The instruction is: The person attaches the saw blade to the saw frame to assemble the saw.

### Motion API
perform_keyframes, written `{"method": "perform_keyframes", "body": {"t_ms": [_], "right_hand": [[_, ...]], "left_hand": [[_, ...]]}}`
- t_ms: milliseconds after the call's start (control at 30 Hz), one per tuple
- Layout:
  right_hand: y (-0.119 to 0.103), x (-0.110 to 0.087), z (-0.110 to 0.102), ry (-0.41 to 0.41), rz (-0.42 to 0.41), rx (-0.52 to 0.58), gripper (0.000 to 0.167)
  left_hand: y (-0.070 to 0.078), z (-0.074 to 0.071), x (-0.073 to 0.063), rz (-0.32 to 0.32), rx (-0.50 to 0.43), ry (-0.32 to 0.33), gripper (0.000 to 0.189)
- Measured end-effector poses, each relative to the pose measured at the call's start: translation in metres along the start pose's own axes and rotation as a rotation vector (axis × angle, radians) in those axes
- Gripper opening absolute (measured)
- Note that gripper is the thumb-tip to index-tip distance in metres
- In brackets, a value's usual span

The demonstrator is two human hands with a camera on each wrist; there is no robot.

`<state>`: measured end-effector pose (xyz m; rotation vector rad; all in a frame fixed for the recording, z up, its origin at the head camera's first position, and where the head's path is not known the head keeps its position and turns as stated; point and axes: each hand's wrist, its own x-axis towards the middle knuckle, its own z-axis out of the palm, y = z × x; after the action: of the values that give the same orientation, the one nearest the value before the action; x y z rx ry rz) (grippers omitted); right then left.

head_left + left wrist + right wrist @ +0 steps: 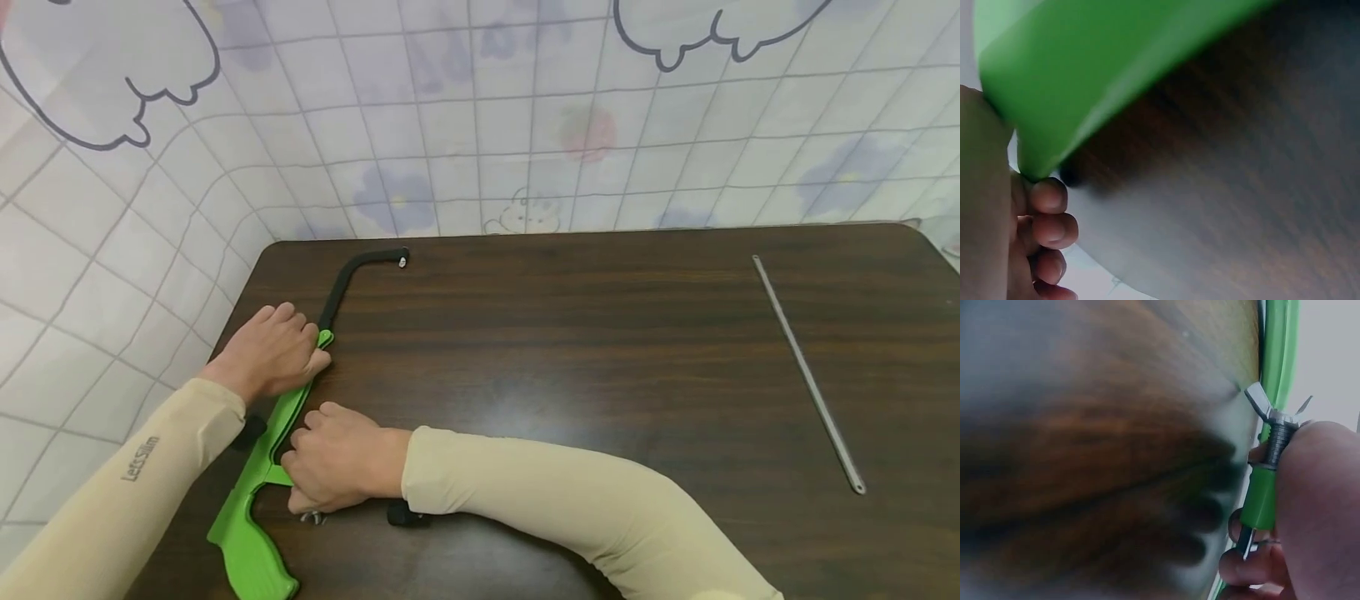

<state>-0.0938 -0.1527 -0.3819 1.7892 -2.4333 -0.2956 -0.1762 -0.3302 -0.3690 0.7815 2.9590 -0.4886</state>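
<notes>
A green hacksaw frame [255,483] with a black bent front arm [341,292] lies at the left of the table. Its handle points toward me. My left hand [273,354] grips the frame near the joint with the black arm, fingertips [1050,197] curled by its green edge. At the handle end, my right hand [341,458] holds the green blade mount [1259,499]. In the right wrist view, a threaded bolt [1279,440] with a wing nut [1258,400] sticks out past the thumb, and a metal pin [1245,542] shows between the fingers.
A loose grey hacksaw blade [810,379] with a hole at its near end lies slantwise on the right of the dark wood table [570,333]. A patterned white cloth [480,125] hangs along the back and left edges.
</notes>
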Motion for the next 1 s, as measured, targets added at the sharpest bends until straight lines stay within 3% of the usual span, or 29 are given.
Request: {"method": "perform_keyframes", "body": {"t_ms": [267,533,833,1000], "right_hand": [[0.000,-0.018,0.004,0.004,-0.006,-0.019,0.032],[-0.001,-0.032,0.004,-0.050,-0.019,-0.015,0.031],[0.005,-0.053,0.008,0.042,-0.085,-0.089,0.033],[0.009,-0.064,0.008,0.051,-0.092,-0.093,0.033]], "left_hand": [[0.008,0.004,0.000,-0.007,-0.056,0.020,0.035],[0.020,0.008,-0.001,-0.029,-0.100,0.044,0.036],[0.038,0.003,0.006,-0.053,-0.119,0.046,0.037],[0.047,-0.001,0.009,-0.053,-0.120,0.056,0.037]]}}
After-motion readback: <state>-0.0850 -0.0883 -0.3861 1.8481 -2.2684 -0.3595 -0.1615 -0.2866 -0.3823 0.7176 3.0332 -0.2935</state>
